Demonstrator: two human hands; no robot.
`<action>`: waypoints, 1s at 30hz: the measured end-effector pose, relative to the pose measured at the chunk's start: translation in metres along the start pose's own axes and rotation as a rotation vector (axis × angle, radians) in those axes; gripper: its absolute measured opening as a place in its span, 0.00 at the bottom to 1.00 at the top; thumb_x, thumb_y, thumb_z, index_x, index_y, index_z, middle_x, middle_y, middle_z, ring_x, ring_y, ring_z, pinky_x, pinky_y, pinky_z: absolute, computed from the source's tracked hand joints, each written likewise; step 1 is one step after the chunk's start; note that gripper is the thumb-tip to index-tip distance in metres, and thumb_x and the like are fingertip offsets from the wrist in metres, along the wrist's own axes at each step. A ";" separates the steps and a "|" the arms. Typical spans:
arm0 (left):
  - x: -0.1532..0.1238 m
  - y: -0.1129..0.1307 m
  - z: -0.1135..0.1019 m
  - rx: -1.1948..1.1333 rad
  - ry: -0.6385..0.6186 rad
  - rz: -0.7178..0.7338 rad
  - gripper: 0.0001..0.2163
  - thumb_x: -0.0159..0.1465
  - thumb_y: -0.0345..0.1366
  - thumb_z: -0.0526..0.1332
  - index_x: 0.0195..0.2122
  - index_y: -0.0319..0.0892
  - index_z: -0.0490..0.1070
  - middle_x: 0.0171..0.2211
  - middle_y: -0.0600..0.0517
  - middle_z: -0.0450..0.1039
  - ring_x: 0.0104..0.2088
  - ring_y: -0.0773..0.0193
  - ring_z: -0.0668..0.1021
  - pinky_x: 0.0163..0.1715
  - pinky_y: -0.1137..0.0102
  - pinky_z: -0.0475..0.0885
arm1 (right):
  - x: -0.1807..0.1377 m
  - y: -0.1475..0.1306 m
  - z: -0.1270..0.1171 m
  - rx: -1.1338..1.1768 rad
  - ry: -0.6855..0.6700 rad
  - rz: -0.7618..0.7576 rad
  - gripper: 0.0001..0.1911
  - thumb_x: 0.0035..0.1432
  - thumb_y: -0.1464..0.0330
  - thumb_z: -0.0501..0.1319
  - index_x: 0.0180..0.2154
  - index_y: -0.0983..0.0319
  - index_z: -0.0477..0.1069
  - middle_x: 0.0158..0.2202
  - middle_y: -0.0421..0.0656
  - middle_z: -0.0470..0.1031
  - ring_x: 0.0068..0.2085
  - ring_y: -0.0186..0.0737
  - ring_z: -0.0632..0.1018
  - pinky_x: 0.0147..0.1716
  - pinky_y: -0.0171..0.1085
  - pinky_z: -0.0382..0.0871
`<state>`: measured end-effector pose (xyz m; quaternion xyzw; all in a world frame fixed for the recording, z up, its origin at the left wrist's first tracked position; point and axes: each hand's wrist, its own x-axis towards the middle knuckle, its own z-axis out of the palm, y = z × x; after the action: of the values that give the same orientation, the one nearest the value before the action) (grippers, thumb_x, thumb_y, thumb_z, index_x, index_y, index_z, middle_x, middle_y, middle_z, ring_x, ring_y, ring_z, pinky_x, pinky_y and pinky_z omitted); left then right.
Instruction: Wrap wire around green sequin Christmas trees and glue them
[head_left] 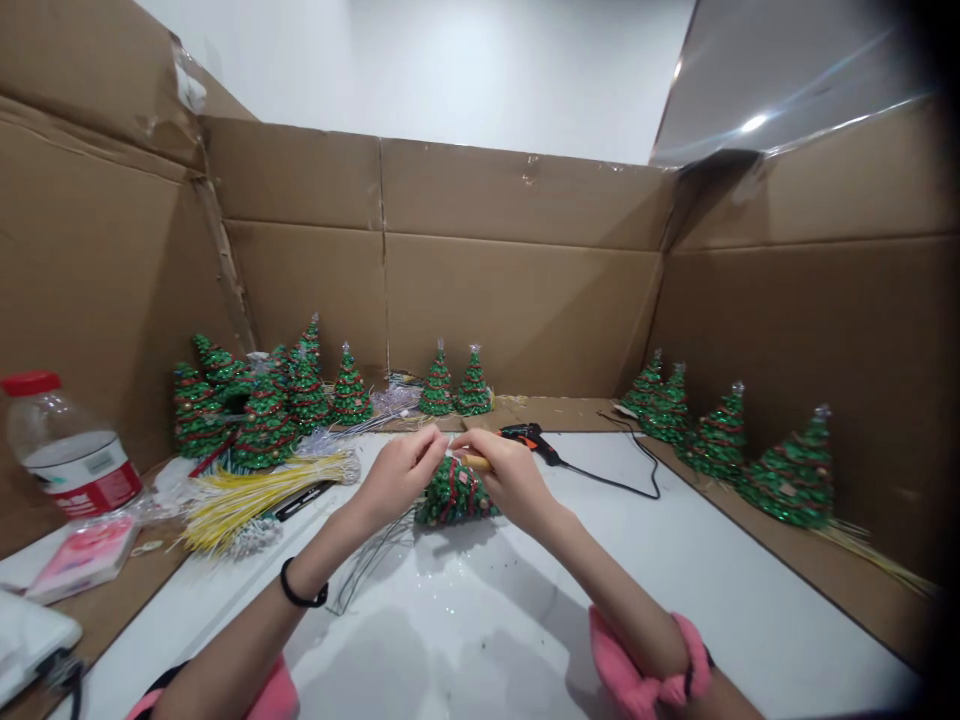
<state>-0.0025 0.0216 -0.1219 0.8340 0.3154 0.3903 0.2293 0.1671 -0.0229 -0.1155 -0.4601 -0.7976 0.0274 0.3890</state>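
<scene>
Hands meet over the middle of the white bench, and between them is a small green tinsel tree, lying tilted on the bench just under the fingers. Now the left hand is curled, fingertips pinching at the tree's upper end. The right hand is closed on that same end, and a tan stick pokes out of its grip. Thin wires trail on the bench below the left hand. Just beyond the right hand lies a glue gun, its cord running off to the right. Left of the left hand are a yellow bundle, a cluster of trees and a bottle. A further row stands well right of the right hand.
</scene>
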 end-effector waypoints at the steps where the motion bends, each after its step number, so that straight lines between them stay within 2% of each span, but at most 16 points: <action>1: -0.002 -0.006 0.002 0.011 0.009 0.018 0.17 0.66 0.44 0.46 0.23 0.42 0.58 0.20 0.58 0.59 0.23 0.68 0.64 0.26 0.72 0.57 | 0.000 0.003 0.004 0.012 0.003 0.016 0.09 0.57 0.74 0.54 0.37 0.60 0.71 0.32 0.41 0.76 0.33 0.36 0.74 0.32 0.31 0.60; 5: -0.007 -0.030 0.011 0.012 0.014 0.087 0.16 0.67 0.42 0.46 0.24 0.41 0.61 0.23 0.55 0.62 0.27 0.66 0.67 0.30 0.72 0.59 | 0.000 0.014 0.021 0.143 0.032 0.111 0.09 0.58 0.64 0.56 0.32 0.61 0.72 0.24 0.39 0.73 0.27 0.35 0.71 0.28 0.31 0.59; 8: -0.009 -0.041 0.015 0.038 0.010 0.108 0.15 0.65 0.41 0.48 0.26 0.41 0.66 0.25 0.54 0.66 0.30 0.65 0.69 0.33 0.72 0.60 | -0.002 0.024 0.029 0.202 0.035 0.165 0.12 0.56 0.60 0.58 0.28 0.61 0.72 0.23 0.39 0.72 0.26 0.34 0.70 0.26 0.30 0.59; 10: -0.010 -0.046 0.016 0.025 0.041 0.015 0.16 0.65 0.42 0.48 0.27 0.41 0.67 0.24 0.54 0.66 0.28 0.65 0.69 0.31 0.72 0.60 | -0.003 0.031 0.031 0.191 0.033 0.206 0.12 0.55 0.60 0.58 0.28 0.61 0.72 0.23 0.39 0.72 0.26 0.34 0.70 0.26 0.30 0.58; 12: -0.010 -0.050 0.017 -0.029 0.076 -0.171 0.18 0.65 0.44 0.45 0.25 0.41 0.67 0.18 0.56 0.63 0.23 0.65 0.68 0.28 0.72 0.59 | -0.005 0.035 0.033 0.126 0.033 0.251 0.12 0.55 0.60 0.57 0.28 0.61 0.71 0.24 0.39 0.73 0.26 0.35 0.70 0.26 0.31 0.58; 15: -0.011 -0.057 0.019 -0.109 0.024 -0.365 0.18 0.61 0.44 0.46 0.22 0.41 0.67 0.13 0.57 0.60 0.19 0.65 0.66 0.25 0.72 0.58 | -0.008 0.036 0.037 -0.035 0.022 0.319 0.11 0.56 0.60 0.57 0.27 0.60 0.71 0.23 0.39 0.72 0.25 0.35 0.69 0.25 0.31 0.55; 18: -0.011 -0.062 0.023 -0.155 -0.044 -0.410 0.13 0.57 0.41 0.50 0.21 0.41 0.67 0.12 0.57 0.61 0.18 0.64 0.66 0.22 0.72 0.56 | -0.009 0.033 0.041 -0.150 0.009 0.360 0.11 0.55 0.60 0.57 0.26 0.59 0.70 0.20 0.37 0.69 0.23 0.34 0.67 0.23 0.31 0.52; 21: -0.012 -0.065 0.028 -0.208 -0.041 -0.436 0.12 0.55 0.41 0.49 0.23 0.41 0.67 0.14 0.57 0.61 0.19 0.65 0.64 0.22 0.72 0.55 | -0.011 0.031 0.043 -0.194 -0.007 0.388 0.11 0.55 0.60 0.57 0.25 0.59 0.68 0.18 0.37 0.67 0.22 0.34 0.66 0.23 0.31 0.50; 24: -0.012 -0.070 0.035 -0.295 -0.055 -0.438 0.12 0.54 0.43 0.50 0.20 0.41 0.63 0.16 0.57 0.60 0.20 0.66 0.63 0.22 0.72 0.54 | -0.012 0.031 0.043 -0.197 -0.025 0.416 0.12 0.55 0.61 0.56 0.24 0.59 0.66 0.18 0.37 0.66 0.22 0.34 0.66 0.22 0.31 0.49; 30: -0.012 -0.073 0.044 -0.501 -0.111 -0.487 0.11 0.53 0.43 0.50 0.20 0.43 0.56 0.14 0.59 0.52 0.16 0.69 0.57 0.18 0.73 0.51 | -0.012 0.031 0.043 -0.171 -0.038 0.438 0.11 0.54 0.62 0.55 0.24 0.60 0.65 0.19 0.37 0.66 0.23 0.35 0.66 0.23 0.31 0.51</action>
<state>0.0015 0.0572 -0.2000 0.6722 0.3865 0.3436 0.5298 0.1646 -0.0006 -0.1653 -0.6528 -0.6856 0.0521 0.3181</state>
